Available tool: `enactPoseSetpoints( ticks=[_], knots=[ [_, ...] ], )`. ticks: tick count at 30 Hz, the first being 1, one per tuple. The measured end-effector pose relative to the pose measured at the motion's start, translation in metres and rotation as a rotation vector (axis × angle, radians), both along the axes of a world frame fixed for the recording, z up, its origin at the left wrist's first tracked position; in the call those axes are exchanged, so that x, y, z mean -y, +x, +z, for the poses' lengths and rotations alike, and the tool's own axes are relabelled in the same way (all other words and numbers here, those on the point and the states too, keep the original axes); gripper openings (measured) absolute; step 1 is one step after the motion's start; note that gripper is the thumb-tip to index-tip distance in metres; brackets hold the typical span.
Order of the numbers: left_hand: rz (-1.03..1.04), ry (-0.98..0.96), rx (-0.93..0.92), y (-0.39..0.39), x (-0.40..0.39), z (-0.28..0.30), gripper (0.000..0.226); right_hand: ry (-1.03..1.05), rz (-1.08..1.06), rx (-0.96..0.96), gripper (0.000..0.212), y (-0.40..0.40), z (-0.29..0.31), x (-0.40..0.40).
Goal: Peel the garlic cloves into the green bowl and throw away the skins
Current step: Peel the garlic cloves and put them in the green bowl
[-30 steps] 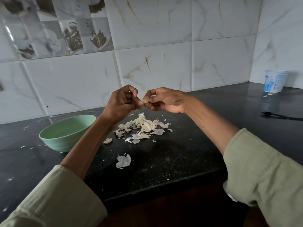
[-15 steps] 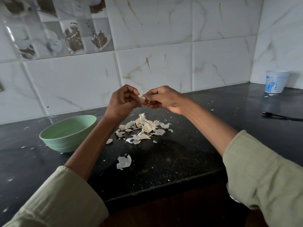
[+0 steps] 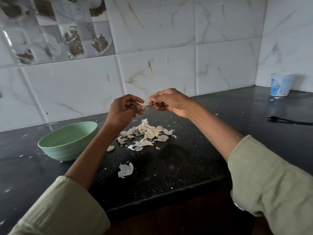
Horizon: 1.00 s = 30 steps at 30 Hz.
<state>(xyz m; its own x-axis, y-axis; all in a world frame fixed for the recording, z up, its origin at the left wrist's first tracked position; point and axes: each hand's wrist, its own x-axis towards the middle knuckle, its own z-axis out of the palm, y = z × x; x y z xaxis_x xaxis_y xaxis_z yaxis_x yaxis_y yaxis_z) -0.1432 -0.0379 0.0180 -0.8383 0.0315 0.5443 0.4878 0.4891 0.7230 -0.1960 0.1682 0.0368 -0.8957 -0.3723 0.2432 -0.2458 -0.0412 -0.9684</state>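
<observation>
Step in hand, as judged: stripping the skin from a single garlic clove [image 3: 147, 100]. The right hand [image 3: 171, 102] pinched the clove between thumb and forefinger, raised above the black counter [image 3: 194, 158]. The left hand [image 3: 123, 108] pinched a strip of skin [image 3: 142, 104] that trailed from the clove's lower end, its other fingers curled inward. To do this well, the skin ought to be drawn away along the clove's length while the right-hand pinch stayed firm near the far end — too much pressure would bruise the clove.

The clove protruded just beyond the right fingertips [image 3: 153, 99], close beside the left thumb. The green bowl [image 3: 50, 145] stood to the left on the counter, well apart from the clove — its contents could not be seen. A heap of skins and cloves [image 3: 149, 131] lay below the hands.
</observation>
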Motion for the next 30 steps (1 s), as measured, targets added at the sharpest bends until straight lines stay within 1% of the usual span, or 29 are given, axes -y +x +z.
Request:
enactPoseSetpoints(
  ticks=[3, 5, 7, 8, 10, 14, 19, 22, 26, 30],
  knots=[
    [0.041, -0.127, -0.037, 0.001, -0.002, -0.002, 0.022, 0.017, -0.007, 0.007, 0.013, -0.001, 0.000, 0.000],
    [0.044, -0.170, -0.035, 0.001, -0.005, -0.004, 0.014, 0.025, -0.007, 0.008, 0.017, -0.001, 0.001, 0.000],
    [0.029, -0.167, -0.003, 0.002, -0.006, -0.006, 0.003, 0.036, -0.003, 0.002, 0.021, -0.002, 0.001, 0.000],
    [0.036, -0.167, -0.006, 0.003, -0.006, -0.006, 0.005, 0.044, -0.001, -0.005, 0.021, -0.001, 0.001, 0.000],
    [0.070, -0.179, -0.050, 0.001, -0.005, -0.005, 0.015, 0.064, -0.003, -0.024, 0.021, -0.001, 0.002, 0.000],
    [0.092, -0.139, -0.056, 0.001, -0.007, -0.002, 0.028, 0.119, -0.010, -0.091, 0.023, -0.002, -0.001, 0.001],
    [0.006, -0.105, -0.038, 0.003, -0.012, -0.004, 0.019, 0.159, 0.012, -0.168, 0.027, 0.000, -0.002, 0.004],
    [-0.034, -0.059, -0.061, 0.002, -0.010, -0.004, 0.017, 0.153, 0.029, -0.187, 0.025, 0.002, -0.002, 0.004],
    [-0.097, -0.023, -0.075, 0.002, -0.009, -0.002, 0.018, 0.074, 0.101, -0.107, 0.011, 0.004, -0.002, 0.004],
    [-0.132, 0.008, -0.071, 0.003, -0.009, -0.002, 0.014, 0.016, 0.149, -0.034, 0.010, 0.003, -0.001, 0.005]
  ],
)
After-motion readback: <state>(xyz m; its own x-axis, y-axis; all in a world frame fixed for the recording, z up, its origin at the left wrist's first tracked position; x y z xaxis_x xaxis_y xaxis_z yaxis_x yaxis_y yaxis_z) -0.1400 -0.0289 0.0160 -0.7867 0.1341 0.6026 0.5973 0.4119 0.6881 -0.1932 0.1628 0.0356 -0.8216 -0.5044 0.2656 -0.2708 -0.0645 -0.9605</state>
